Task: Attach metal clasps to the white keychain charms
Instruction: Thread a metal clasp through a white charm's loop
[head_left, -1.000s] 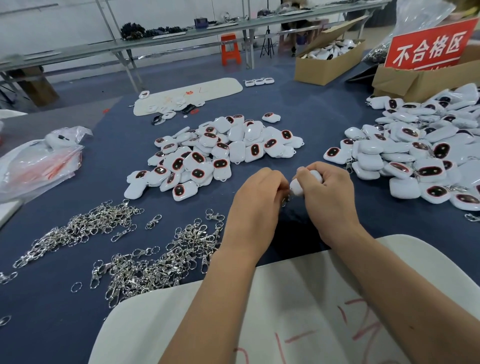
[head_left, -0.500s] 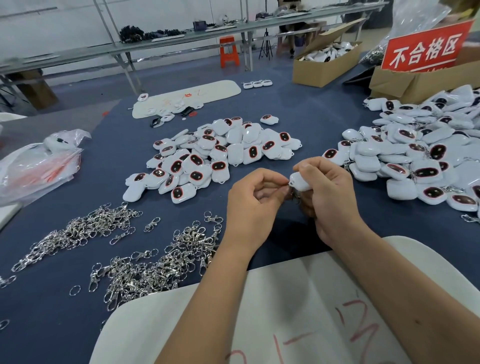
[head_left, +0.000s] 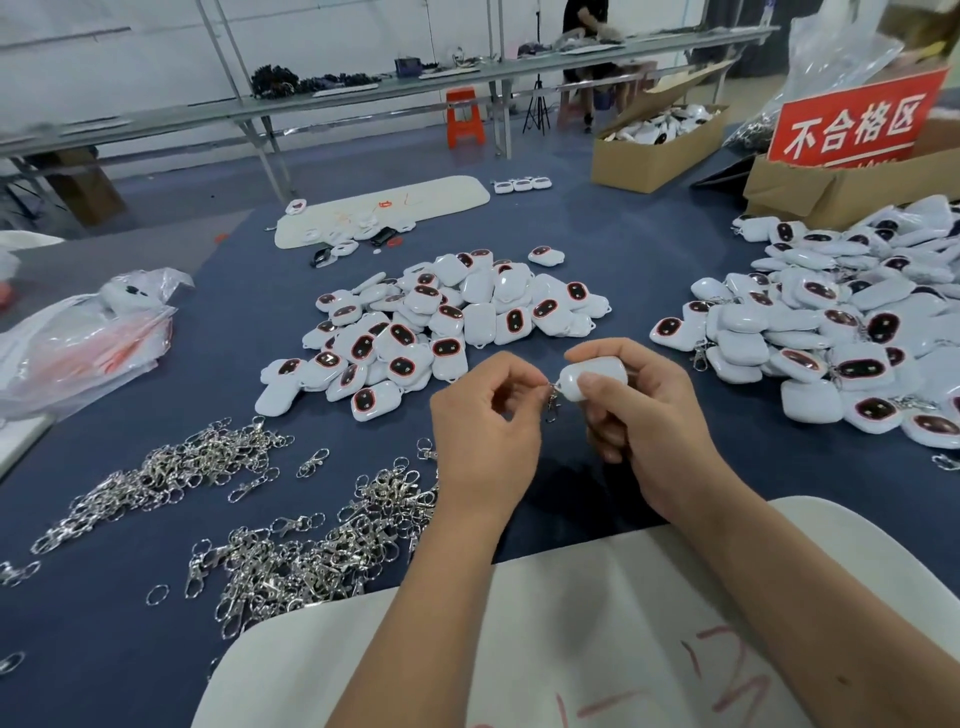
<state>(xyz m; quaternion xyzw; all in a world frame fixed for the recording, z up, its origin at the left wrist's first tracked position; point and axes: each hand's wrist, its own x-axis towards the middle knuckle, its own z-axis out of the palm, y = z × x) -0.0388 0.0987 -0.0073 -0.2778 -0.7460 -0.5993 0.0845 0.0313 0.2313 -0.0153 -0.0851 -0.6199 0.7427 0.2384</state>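
Observation:
My right hand grips a white keychain charm above the blue table. A metal clasp hangs from the charm's left end. My left hand is just left of it, thumb and forefinger pinching at the clasp's ring. A pile of white charms with dark red-rimmed faces lies beyond my hands. A bigger heap of charms with clasps fills the right side. Loose metal clasps lie heaped at the near left.
A white board with red writing lies under my forearms at the near edge. A clear plastic bag sits far left. Cardboard boxes and a red sign stand at the back right. Another white board lies farther back.
My hands have drawn slightly apart and lifted. The charm, earlier mostly hidden between them, now shows in my right hand with the clasp hanging from it.

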